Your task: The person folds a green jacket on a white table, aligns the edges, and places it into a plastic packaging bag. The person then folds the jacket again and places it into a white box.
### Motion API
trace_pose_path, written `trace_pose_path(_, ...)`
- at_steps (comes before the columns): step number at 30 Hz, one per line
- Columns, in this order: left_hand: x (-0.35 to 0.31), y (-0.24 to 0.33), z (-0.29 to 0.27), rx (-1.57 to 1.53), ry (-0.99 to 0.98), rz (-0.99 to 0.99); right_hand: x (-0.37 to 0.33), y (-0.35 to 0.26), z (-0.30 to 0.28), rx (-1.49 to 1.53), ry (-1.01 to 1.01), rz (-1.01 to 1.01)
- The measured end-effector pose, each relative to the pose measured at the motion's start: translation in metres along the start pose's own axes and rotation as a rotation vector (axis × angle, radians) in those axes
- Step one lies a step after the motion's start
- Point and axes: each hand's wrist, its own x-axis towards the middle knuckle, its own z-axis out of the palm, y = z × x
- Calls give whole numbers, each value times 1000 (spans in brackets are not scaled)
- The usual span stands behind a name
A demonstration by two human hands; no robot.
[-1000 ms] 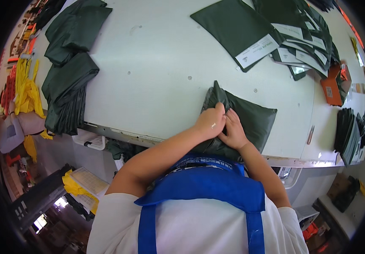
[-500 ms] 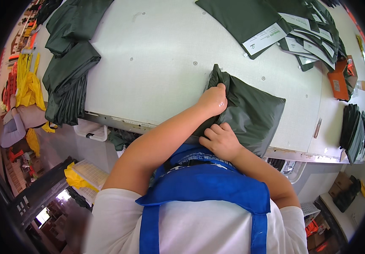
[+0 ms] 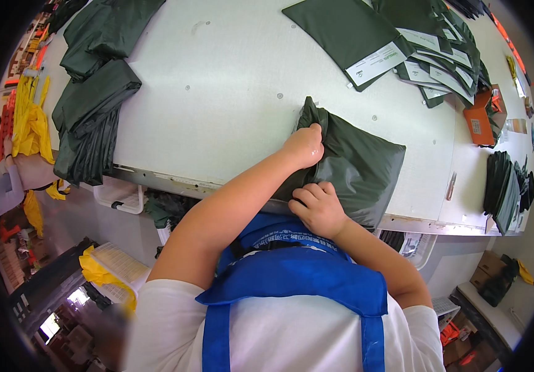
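A dark green pouch of shiny coated fabric, plump and roughly square, lies at the near edge of the table in front of me. My left hand is closed in a fist on the bunched fabric along its left side, and a gathered corner sticks up beyond the knuckles. Below it, my right hand has its fingers curled on the pouch's near left part, by the table edge. Its fingertips are partly hidden, and the fabric between the two hands is folded over.
Folded dark green fabric pieces are piled at the left. Flat green pouches with white labels lie at the far right. Beside them stand an orange box and another folded green stack. Another person's arm shows at far left.
The whole view has shifted slightly, so the table and piles appear a little further left. Both hands keep nearly the same place on the pouch.
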Motion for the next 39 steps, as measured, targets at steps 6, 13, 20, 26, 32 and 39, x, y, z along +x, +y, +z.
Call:
trace_pose_path(6, -13, -4, -10, -159, 32, 111, 12, -2, -10, 125, 115, 348)
trace_pose_path(13, -143, 13, -47, -183, 374, 239, 19, -3, -14, 231, 173, 373)
trace_pose_path(20, -140, 11, -24, 25, 564, 259, 43, -5, -15, 208, 221, 399)
trace_pose_path(26, -133, 4, -23, -36, 510, 327, 45, 1, -20, 127, 94, 292)
trace_pose_path(32, -134, -7, -26, -76, 396, 265, 55, 9, -13, 22, -5, 476)
trace_pose_path(39, -134, -17, -21, -110, 324, 188, 63, 29, -9, -47, 83, 471)
